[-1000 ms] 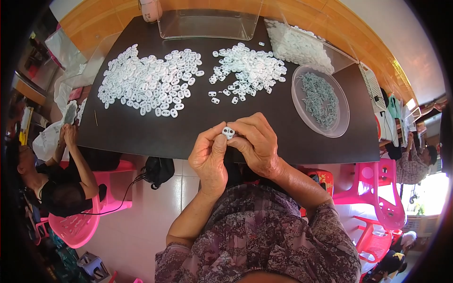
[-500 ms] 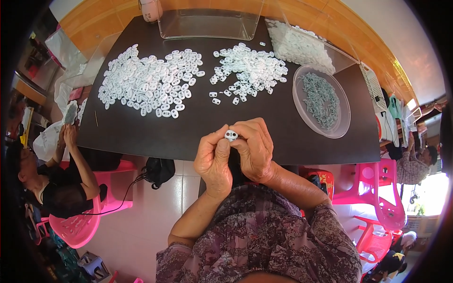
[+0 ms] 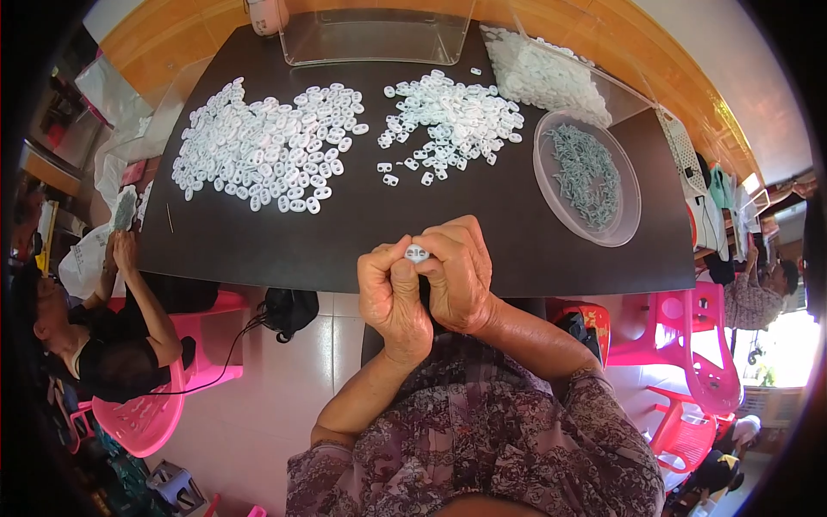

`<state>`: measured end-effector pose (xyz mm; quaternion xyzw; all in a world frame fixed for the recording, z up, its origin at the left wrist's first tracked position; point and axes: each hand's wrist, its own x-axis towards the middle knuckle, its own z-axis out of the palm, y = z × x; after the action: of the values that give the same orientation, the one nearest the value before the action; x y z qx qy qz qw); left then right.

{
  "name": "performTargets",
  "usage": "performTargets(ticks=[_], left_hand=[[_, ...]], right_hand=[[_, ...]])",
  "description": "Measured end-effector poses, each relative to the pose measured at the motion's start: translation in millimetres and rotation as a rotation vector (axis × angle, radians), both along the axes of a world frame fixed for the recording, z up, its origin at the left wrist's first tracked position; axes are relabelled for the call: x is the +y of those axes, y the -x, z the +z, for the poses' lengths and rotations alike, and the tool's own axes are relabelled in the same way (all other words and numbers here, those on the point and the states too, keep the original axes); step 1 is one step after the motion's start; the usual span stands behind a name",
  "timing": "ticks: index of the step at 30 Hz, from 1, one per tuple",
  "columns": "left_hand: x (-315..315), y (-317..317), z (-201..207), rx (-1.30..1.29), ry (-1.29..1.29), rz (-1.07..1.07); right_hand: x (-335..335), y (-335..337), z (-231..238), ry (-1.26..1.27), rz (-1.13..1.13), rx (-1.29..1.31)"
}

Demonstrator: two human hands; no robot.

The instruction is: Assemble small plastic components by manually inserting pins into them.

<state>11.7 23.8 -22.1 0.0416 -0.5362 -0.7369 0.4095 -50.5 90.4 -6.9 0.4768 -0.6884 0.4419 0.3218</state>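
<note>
A small white oval plastic piece [image 3: 417, 253] with two openings sits at the fingertips of both hands, over the table's near edge. My left hand [image 3: 393, 303] pinches it from the left, thumb and forefinger closed. From the other side my right hand [image 3: 460, 274] grips it, its fingers curled in. Beyond the hands lies a large pile of white two-holed oval pieces [image 3: 267, 146] on the left. A smaller pile of white two-holed pieces [image 3: 461, 119] is right of it. At the right stands a round clear tray [image 3: 631, 220] holding small grey-green parts [image 3: 586, 177].
The dark table [image 3: 345, 246] has a clear plastic bin [image 3: 375, 43] at its back and a bag of white pieces [image 3: 551, 77] at back right. A thin stick [image 3: 170, 218] lies near the left edge. Another person [image 3: 121, 323] sits at left; pink chairs [image 3: 689, 336] stand right.
The white piece has turned between my fingertips: its two dark round holes now look like paler, partly filled openings. Both hands still hold it in nearly the same place.
</note>
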Motion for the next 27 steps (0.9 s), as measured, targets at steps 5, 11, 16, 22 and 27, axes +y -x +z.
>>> performTargets(ticks=[5,11,16,22,27], left_hand=[[0.9,-0.8,0.7,0.001,0.001,0.024],[-5.8,-7.4,7.6,-0.137,0.056,-0.049],[-34.1,7.2,12.5,-0.347,0.328,-0.053],[-80.2,61.2,16.2,-0.334,1.053,0.2],[-87.6,79.8,2.7,-0.265,1.379,0.293]], right_hand=[[-0.8,-0.7,3.3,-0.002,0.014,0.004],[6.1,-1.3,6.1,0.026,-0.018,-0.103],[23.1,16.8,18.7,-0.016,-0.032,-0.298],[51.2,59.7,65.4,0.13,-0.178,-0.587],[65.6,98.1,106.5,0.181,-0.193,-0.527]])
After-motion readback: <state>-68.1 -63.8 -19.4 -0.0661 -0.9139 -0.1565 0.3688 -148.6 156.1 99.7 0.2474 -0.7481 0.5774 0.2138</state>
